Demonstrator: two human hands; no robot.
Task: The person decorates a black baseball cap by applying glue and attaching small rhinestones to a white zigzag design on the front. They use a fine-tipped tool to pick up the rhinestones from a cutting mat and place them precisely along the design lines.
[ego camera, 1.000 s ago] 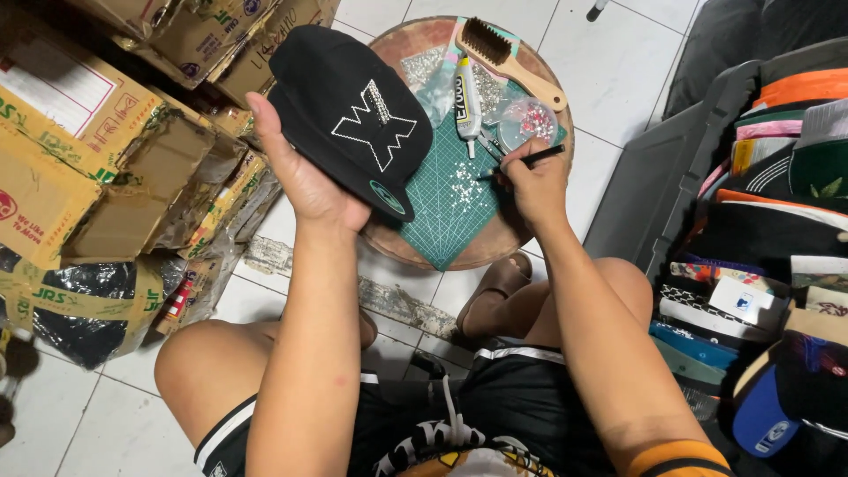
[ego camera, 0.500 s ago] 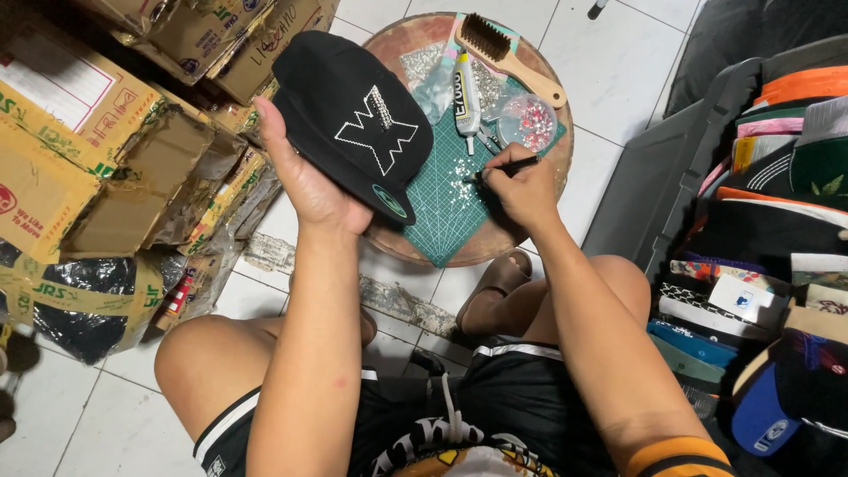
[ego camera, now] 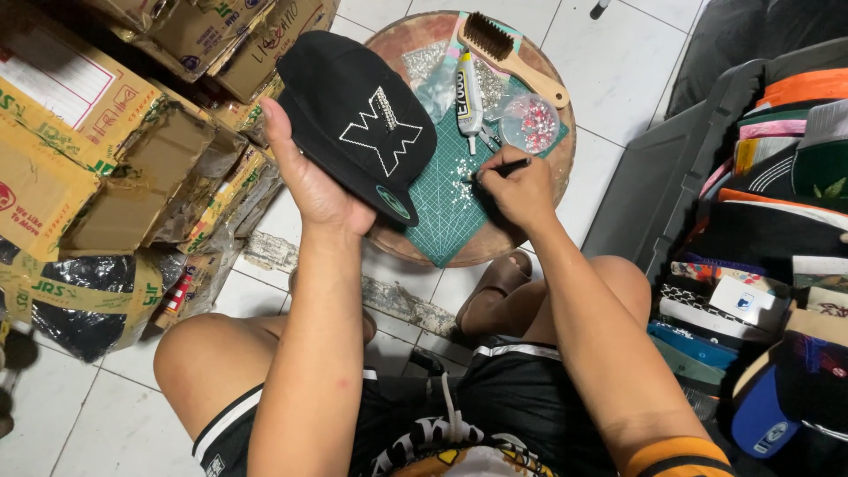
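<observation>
Your black cap point(ego camera: 358, 119) sits up in your left hand point(ego camera: 314, 181), over the edge of the round table point(ego camera: 548, 190). Its shiny stone design looks mostly filled, though part may be left. Your left hand is closed around the cap. Your right hand point(ego camera: 521, 187) pinches a thin black pen tool point(ego camera: 497, 170), tip down among loose stones point(ego camera: 459, 190) on the green mat point(ego camera: 442, 221).

Black cap point(ego camera: 358, 124) with white studded emblem; green gridded cutting mat point(ego camera: 446, 208); brown round table point(ego camera: 415, 40); tan wooden brush point(ego camera: 512, 55), dark bristles; yellow-printed brown cardboard boxes point(ego camera: 79, 150).
</observation>
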